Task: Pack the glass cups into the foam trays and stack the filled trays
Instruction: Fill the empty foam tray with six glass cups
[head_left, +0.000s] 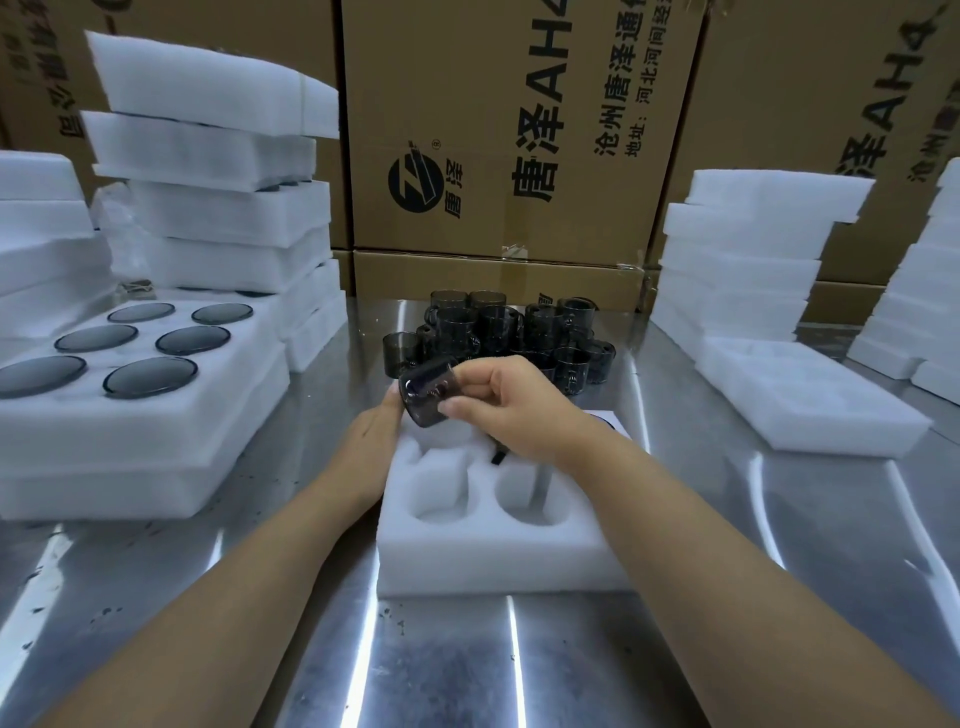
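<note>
Nearest the camera, a foam tray (498, 551) is laid flat on the steel table (441, 665), and its two near pockets are seen empty. A glass cup (428, 397) is held tilted over the tray's far left pocket, pinched between the thumb and curled fingers of the right hand (511, 402). The tilt is judged to serve lining the cup up with that pocket. The left hand (371, 436) is laid against the tray's far left edge with fingers fairly straight and gripping nothing, apparently to steady the light foam. A dark rim is glimpsed at the far right pocket but is mostly hidden by the right hand, so a seated cup cannot be confirmed. The loose cups (519, 327) are gathered just beyond the tray, within easy reach. At left, a filled tray (156, 431) showing six dark glass rounds is set on another, with taller stacked trays (223, 208) behind. Empty trays (743, 249) are kept at far right as supply. This tray is judged barely begun.
</note>
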